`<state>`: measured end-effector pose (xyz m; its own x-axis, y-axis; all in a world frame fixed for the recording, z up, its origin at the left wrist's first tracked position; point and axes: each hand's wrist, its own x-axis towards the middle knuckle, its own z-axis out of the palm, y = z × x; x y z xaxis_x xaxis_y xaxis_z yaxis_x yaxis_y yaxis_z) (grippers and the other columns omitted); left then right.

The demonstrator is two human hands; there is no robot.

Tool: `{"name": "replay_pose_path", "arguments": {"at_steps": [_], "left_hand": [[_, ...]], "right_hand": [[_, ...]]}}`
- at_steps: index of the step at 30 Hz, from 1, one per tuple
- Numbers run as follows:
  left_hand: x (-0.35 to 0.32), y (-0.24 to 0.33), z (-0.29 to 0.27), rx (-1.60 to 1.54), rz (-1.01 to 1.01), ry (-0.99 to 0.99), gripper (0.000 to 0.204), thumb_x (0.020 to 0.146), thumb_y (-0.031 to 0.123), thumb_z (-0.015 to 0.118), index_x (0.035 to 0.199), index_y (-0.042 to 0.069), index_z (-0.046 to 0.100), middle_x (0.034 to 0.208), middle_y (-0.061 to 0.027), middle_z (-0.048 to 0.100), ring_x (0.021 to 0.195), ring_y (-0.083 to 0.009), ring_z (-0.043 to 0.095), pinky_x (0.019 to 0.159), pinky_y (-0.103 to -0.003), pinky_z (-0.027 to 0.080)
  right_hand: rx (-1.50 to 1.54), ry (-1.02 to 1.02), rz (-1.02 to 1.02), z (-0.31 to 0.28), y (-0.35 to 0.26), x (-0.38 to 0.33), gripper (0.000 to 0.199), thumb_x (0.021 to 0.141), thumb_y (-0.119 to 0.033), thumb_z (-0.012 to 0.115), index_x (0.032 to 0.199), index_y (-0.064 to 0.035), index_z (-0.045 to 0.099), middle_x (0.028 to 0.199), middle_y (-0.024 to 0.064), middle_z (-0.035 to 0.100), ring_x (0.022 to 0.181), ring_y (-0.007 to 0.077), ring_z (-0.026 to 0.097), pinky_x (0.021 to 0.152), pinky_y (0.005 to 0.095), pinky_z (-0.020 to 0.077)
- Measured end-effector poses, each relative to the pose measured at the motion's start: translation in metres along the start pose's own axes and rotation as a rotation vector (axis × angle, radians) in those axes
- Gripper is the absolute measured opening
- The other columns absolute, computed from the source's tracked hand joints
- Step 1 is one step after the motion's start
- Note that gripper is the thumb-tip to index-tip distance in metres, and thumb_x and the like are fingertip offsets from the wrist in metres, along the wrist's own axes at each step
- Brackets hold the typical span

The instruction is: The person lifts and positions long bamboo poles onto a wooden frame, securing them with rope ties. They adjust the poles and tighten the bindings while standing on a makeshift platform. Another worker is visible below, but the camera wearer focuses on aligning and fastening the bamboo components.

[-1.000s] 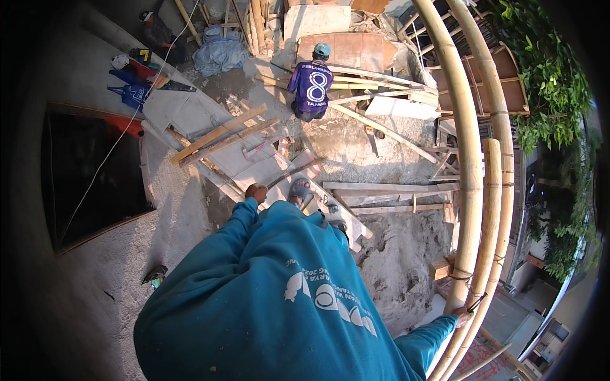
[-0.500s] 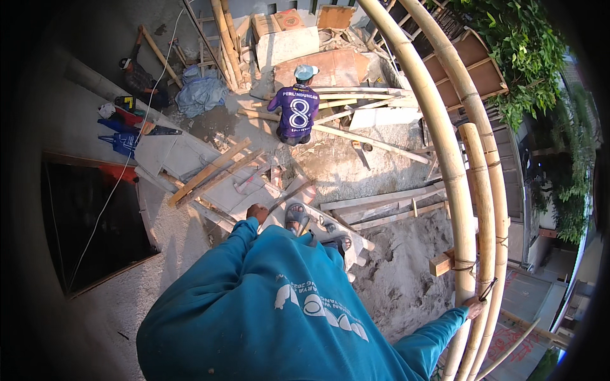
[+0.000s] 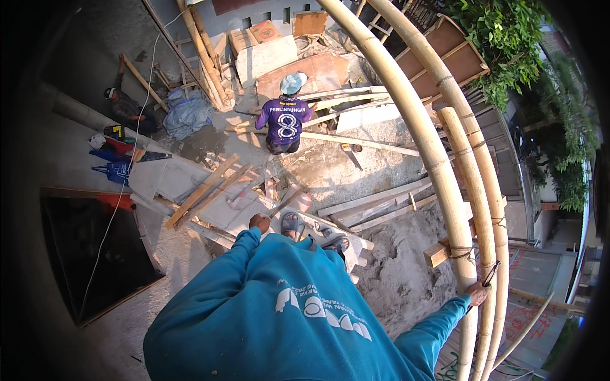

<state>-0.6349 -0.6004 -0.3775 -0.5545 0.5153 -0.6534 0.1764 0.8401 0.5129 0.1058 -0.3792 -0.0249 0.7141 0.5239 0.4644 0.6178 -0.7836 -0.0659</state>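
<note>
At the centre, my left hand (image 3: 259,221) is closed in a fist. A long narrow stick-like thing (image 3: 287,203) extends from it to the upper right; whether it is wood or a blade I cannot tell. Off to the right, my right hand (image 3: 478,293) rests against the tall bamboo poles (image 3: 488,247), fingers curled. From that hand a slim dark tool (image 3: 490,274) sticks up; its kind is unclear. Dark ties bind the poles near a squared timber end (image 3: 436,254). My sandalled feet stand on narrow planks (image 3: 346,238).
A person in a purple shirt (image 3: 285,124) crouches below among bamboo lengths (image 3: 356,140). Another person (image 3: 121,101) is at the far left. Loose boards (image 3: 203,190) lie by a dark opening (image 3: 95,251). Grey sand (image 3: 403,254) is heaped below, and a white cord (image 3: 130,165) hangs at left.
The view has shifted slightly, moving most of the scene left. Both hands keep their places, the left in a fist and the right at the bamboo with the dark tool.
</note>
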Motion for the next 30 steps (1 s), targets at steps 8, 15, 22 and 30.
{"name": "replay_pose_path", "arguments": {"at_steps": [8,15,22,30], "left_hand": [[0.013,-0.019,0.017,-0.136,0.026,-0.015,0.019,0.084,0.017,0.058,0.086,0.002,0.069,0.065,-0.0105,0.066,0.054,-0.0178,0.062,0.051,-0.034,0.051],[0.015,-0.022,0.017,-0.391,-0.133,-0.132,0.020,0.090,0.012,0.055,0.099,-0.001,0.066,0.072,-0.0160,0.064,0.056,-0.0244,0.061,0.045,-0.037,0.047],[0.044,-0.059,0.027,-0.176,-0.104,-0.073,0.031,0.087,0.020,0.057,0.103,-0.004,0.066,0.090,-0.0246,0.069,0.076,-0.0329,0.068,0.067,-0.043,0.055],[-0.001,0.004,0.011,-0.049,-0.076,-0.051,0.032,0.084,0.030,0.060,0.100,0.005,0.073,0.101,-0.0184,0.071,0.091,-0.0355,0.067,0.085,-0.042,0.054]], "right_hand": [[0.074,0.075,0.029,-0.008,-0.016,-0.013,0.038,0.093,-0.037,0.051,0.118,-0.0112,0.063,0.112,0.0158,0.068,0.103,0.0376,0.065,0.086,0.0488,0.0490],[0.102,0.078,0.055,-0.018,-0.028,-0.018,0.026,0.088,-0.019,0.050,0.106,-0.0077,0.064,0.106,0.0166,0.069,0.099,0.0381,0.065,0.083,0.0478,0.0492],[0.138,-0.003,0.029,-0.020,-0.044,-0.025,0.038,0.090,-0.032,0.056,0.120,-0.0093,0.063,0.113,0.0165,0.068,0.101,0.0373,0.065,0.085,0.0480,0.0491],[0.166,0.043,-0.003,0.005,-0.002,-0.011,0.038,0.093,-0.032,0.049,0.122,-0.0113,0.062,0.117,0.0133,0.066,0.104,0.0363,0.063,0.087,0.0471,0.0477]]}}
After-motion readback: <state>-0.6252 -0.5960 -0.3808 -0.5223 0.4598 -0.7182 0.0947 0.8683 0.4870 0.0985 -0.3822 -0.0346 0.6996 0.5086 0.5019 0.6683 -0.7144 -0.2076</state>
